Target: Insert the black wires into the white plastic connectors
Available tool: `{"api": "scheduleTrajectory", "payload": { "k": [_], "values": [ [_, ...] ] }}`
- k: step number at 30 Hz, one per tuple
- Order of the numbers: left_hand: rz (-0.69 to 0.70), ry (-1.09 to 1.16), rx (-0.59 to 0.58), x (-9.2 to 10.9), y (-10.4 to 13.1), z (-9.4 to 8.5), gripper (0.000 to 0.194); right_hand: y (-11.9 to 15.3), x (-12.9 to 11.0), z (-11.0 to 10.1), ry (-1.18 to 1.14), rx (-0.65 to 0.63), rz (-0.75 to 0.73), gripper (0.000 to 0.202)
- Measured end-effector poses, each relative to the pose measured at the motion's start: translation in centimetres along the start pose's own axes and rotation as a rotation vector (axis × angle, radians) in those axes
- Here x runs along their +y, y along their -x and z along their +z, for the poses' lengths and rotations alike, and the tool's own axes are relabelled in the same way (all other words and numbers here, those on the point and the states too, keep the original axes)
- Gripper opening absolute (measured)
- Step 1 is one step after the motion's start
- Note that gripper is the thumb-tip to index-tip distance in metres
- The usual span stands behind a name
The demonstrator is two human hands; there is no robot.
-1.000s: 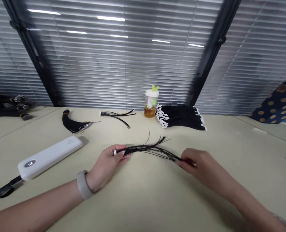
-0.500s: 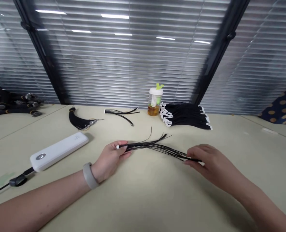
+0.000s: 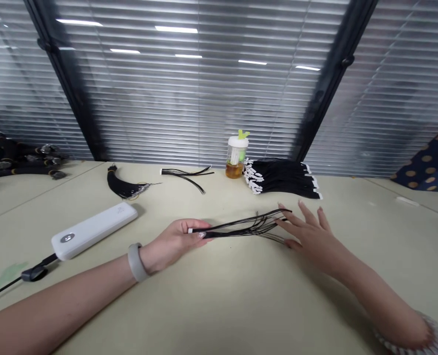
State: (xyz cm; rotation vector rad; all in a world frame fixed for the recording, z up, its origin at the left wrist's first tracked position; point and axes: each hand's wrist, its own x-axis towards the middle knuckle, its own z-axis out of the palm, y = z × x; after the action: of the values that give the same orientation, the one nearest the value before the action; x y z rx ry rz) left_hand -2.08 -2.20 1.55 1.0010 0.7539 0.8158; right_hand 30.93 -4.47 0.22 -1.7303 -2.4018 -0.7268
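My left hand (image 3: 180, 240) pinches a wire harness (image 3: 237, 230) near its white connector (image 3: 190, 230), thumb on top. From there several thin black wires fan out to the right above the table. My right hand (image 3: 311, 231) is at their free ends, its fingers spread and some fingertips touching the wires. Behind, a similar small harness (image 3: 185, 173) lies on the table, its strands parted.
A white power bank (image 3: 95, 229) with a black cable lies at left. Behind it rests a black wire bundle (image 3: 125, 185). A drink bottle (image 3: 237, 158) stands beside a stack of black harnesses (image 3: 283, 176). More bundles (image 3: 19, 158) are at far left, a dotted bag (image 3: 428, 165) at far right.
My right hand has opened from its grip on the wires and spread its fingers, moving slightly up. My left hand has shifted a little right with the harness, and the strands lie differently.
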Motion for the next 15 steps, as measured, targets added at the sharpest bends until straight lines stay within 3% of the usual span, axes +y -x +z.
{"api": "scheduleTrajectory", "payload": {
  "k": [4,9,12,15],
  "values": [
    [-0.008,-0.093,-0.084,0.1,0.2,-0.1,0.041,-0.3,0.9,0.4,0.072,0.134,0.006,0.045],
    [0.026,-0.262,-0.164,0.5,0.7,-0.2,0.035,-0.7,1.1,-0.8,0.046,0.3,-0.058,0.029],
    [0.128,-0.393,-0.119,0.5,1.0,0.2,0.029,-1.0,0.8,-1.7,-0.043,0.396,-0.096,0.022],
    [0.229,-0.494,0.009,0.5,1.1,0.7,0.027,-1.2,0.4,-2.3,-0.161,0.428,-0.184,0.015]
  ]
}}
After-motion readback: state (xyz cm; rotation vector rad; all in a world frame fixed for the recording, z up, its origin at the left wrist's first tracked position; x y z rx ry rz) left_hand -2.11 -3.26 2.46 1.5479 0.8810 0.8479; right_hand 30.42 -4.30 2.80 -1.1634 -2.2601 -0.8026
